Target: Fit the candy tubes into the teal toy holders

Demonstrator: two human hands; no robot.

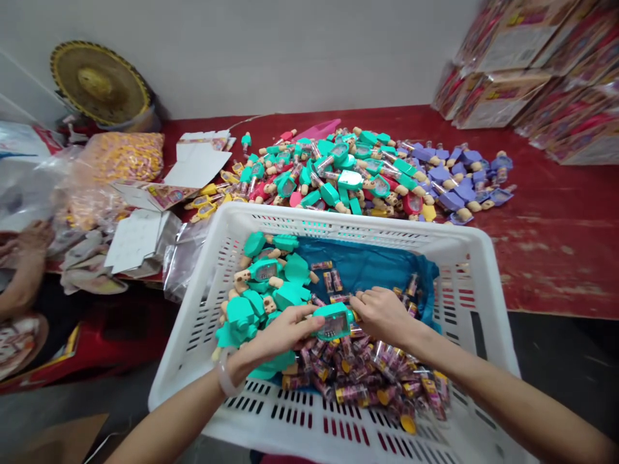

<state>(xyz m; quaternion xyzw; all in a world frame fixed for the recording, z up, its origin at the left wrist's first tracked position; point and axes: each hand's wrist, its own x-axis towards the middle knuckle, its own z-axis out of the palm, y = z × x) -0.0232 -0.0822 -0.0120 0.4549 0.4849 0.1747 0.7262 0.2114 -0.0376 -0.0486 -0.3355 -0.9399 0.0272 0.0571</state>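
A teal plastic toy piece with a clear window is pinched between the thumb and fingers of my left hand. At its right end, my right hand is closed with the fingers curled; whatever they grip is hidden. Both hands are above a white slotted plastic basket. Inside it, more teal pieces with beige knobbed ends lie heaped on the left. Small clear tubes with yellow ends and printed labels fill the front and right, partly on a blue plastic sheet.
Behind the basket, teal, purple, yellow and red pieces are piled on a red table. Wrapped boxes are stacked at right. To the left are folded cards, a bag of yellow parts and another person's hand.
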